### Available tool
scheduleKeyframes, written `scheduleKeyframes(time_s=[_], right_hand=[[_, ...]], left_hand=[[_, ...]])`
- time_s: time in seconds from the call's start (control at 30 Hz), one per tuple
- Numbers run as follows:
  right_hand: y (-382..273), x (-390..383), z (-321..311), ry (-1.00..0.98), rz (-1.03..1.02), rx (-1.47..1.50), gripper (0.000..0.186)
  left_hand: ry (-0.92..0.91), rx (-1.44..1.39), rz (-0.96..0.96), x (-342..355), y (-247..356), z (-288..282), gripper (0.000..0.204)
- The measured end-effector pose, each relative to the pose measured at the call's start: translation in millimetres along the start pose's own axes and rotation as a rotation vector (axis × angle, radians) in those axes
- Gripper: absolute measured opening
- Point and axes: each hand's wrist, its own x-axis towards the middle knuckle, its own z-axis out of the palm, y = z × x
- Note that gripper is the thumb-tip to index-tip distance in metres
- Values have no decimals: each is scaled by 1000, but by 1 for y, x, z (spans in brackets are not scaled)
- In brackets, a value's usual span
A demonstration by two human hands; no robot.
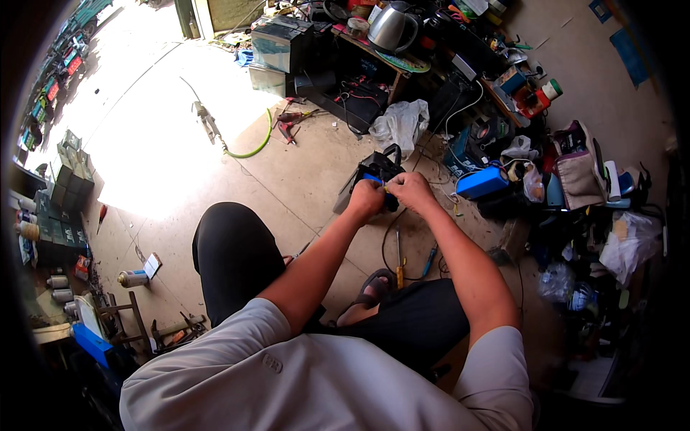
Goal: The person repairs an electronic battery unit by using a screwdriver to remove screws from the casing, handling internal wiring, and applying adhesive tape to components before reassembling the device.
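A black box with a raised handle [392,152] sits on the tiled floor in front of me, and something blue [371,177] shows inside it. Over its near side my left hand [367,199] is closed, fingertips pressed together. Close beside it, my right hand [412,191] pinches at the same spot. A small yellowish bit shows between the fingertips, too small to name; what each hand grips is mostly hidden by the fingers. On the floor nearer to me lie a screwdriver with a yellow handle [399,276] and a blue-handled tool [430,260] beside a dark cable.
A blue block-shaped pack [482,183] lies right of the box among clutter. Beyond the box are a white plastic bag [402,123], red-handled clamps [289,129] and a green hose [253,149]. A spray can [132,278] lies at left. A steel kettle [394,29] stands at the back.
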Motion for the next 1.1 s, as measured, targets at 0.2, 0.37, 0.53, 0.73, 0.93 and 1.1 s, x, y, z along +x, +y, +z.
scheduleKeyframes(time_s=[0.2,0.37,0.53,0.73,0.93,1.1], right_hand=[[-15,-4,-7,12,6,-139,29],[-10,-9,-10,14,-4,-38,29],[-7,-8,-11,-11,-15,4,29],[-8,-6,-11,-20,30,27,35],[-3,-6,-24,-156,141,53,48],[-24,-13,-39,-217,209,219,50]], left_hand=[[119,191,124,6,-13,10,23],[-52,-217,-111,-9,5,-4,25],[-65,-237,-143,-16,14,-12,23],[88,-50,-52,-9,6,5,25],[174,61,-47,-7,3,11,24],[191,57,-83,-5,1,13,24]])
